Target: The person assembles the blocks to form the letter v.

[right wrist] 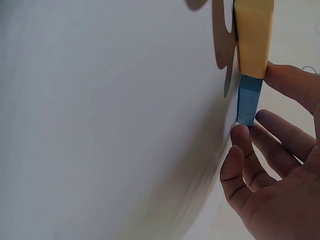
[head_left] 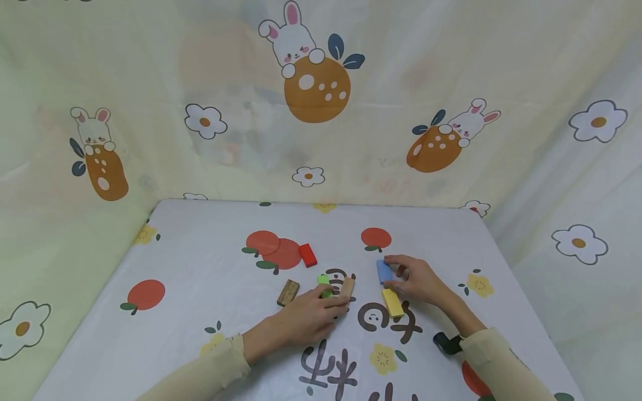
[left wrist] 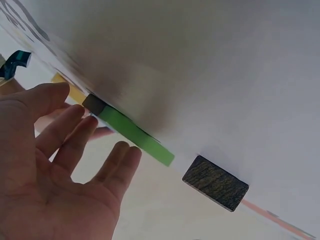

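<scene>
Near the middle of the table, my left hand [head_left: 313, 314] has its fingertips beside a green block [head_left: 324, 283] and a tan wooden block [head_left: 347, 287]. In the left wrist view its fingers [left wrist: 75, 145] are loosely bent and spread, with no block visibly gripped; whether they touch the blocks is unclear. My right hand [head_left: 418, 281] holds a blue block [head_left: 384, 272] lengthwise between thumb and fingertips. A yellow block [head_left: 393, 303] lies end to end with the blue one, and the thumb [right wrist: 287, 80] is close to where they meet.
Left of the left hand lies a dark streaked wooden block [head_left: 288, 293]. Farther back is a red block [head_left: 307, 255]. A black curved object [head_left: 446, 343] sits beside the right sleeve. The tablecloth [head_left: 200, 250] carries printed fruit, flowers and lettering; patterned curtains [head_left: 225, 67] surround it.
</scene>
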Demonstrator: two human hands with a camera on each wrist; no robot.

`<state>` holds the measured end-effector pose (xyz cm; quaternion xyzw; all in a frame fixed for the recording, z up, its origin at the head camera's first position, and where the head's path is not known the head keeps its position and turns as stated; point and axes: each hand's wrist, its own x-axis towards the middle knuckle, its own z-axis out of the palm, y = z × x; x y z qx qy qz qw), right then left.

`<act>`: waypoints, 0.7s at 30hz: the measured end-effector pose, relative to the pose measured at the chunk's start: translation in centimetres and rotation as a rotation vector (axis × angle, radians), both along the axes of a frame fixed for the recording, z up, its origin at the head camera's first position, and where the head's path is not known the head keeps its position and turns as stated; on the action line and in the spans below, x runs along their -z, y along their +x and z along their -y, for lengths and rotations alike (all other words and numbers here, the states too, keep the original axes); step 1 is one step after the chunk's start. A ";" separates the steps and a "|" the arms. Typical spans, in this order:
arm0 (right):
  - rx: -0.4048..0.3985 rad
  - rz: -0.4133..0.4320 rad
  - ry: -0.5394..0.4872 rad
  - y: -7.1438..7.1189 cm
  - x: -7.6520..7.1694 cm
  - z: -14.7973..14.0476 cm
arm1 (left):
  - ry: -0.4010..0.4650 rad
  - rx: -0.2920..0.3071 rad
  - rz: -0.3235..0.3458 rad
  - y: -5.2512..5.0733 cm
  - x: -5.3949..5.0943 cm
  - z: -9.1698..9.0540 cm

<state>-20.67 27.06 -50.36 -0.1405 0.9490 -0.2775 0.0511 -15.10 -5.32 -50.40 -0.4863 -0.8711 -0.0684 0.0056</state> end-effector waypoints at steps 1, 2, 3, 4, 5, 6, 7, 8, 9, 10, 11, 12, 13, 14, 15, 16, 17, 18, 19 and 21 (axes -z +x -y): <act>0.000 -0.001 0.001 0.0 0.0 0.0 | 0.002 -0.005 0.002 0.0 -0.1 0.0; 0.001 -0.001 0.002 0.1 0.0 0.1 | 0.000 -0.010 0.005 0.0 -0.2 0.1; -0.003 -0.003 0.001 0.1 0.0 0.1 | 0.000 -0.014 0.007 0.0 -0.2 0.1; -0.001 -0.004 0.000 0.1 0.0 0.1 | 0.000 -0.019 0.014 0.0 -0.3 0.1; 0.000 -0.006 0.002 0.1 0.0 0.1 | -0.003 -0.024 0.021 0.0 -0.3 0.1; 0.000 -0.010 0.001 0.1 0.0 0.2 | -0.006 -0.029 0.027 0.0 -0.4 0.2; -0.001 -0.012 0.001 0.1 0.0 0.2 | -0.009 -0.033 0.036 0.0 -0.4 0.2; -0.001 -0.015 0.001 0.1 0.0 0.1 | -0.013 -0.038 0.045 0.0 -0.4 0.2; -0.002 -0.016 0.001 0.1 0.0 0.1 | -0.015 -0.042 0.053 -0.1 -0.3 0.2; 0.004 -0.014 0.001 0.1 0.0 0.1 | -0.017 -0.045 0.061 -0.1 -0.3 0.2; 0.006 -0.012 0.000 0.1 0.0 0.1 | -0.019 -0.046 0.065 0.0 -0.3 0.2; 0.008 -0.009 -0.004 0.1 0.0 0.0 | -0.019 -0.047 0.068 0.0 -0.4 0.2; 0.010 -0.007 -0.004 0.0 -0.1 0.0 | -0.018 -0.049 0.071 0.0 -0.4 0.2; 0.013 -0.003 -0.006 0.0 -0.1 0.0 | -0.017 -0.051 0.072 0.0 -0.4 0.3; 0.016 0.002 -0.006 -0.1 -0.1 -0.1 | -0.016 -0.052 0.074 0.0 -0.5 0.3; 0.020 0.007 -0.006 -0.1 -0.1 -0.1 | -0.014 -0.051 0.076 0.0 -0.5 0.3; 0.025 0.012 -0.006 -0.2 0.0 -0.1 | -0.014 -0.052 0.077 0.0 -0.5 0.2; 0.029 0.018 -0.005 -0.2 0.0 -0.1 | -0.014 -0.053 0.079 0.0 -0.5 0.2; 0.034 0.024 -0.003 -0.2 0.0 -0.1 | -0.016 -0.054 0.078 0.0 -0.5 0.2; 0.041 0.040 -0.003 -0.3 0.0 -0.1 | -0.018 -0.055 0.072 0.1 -0.4 0.2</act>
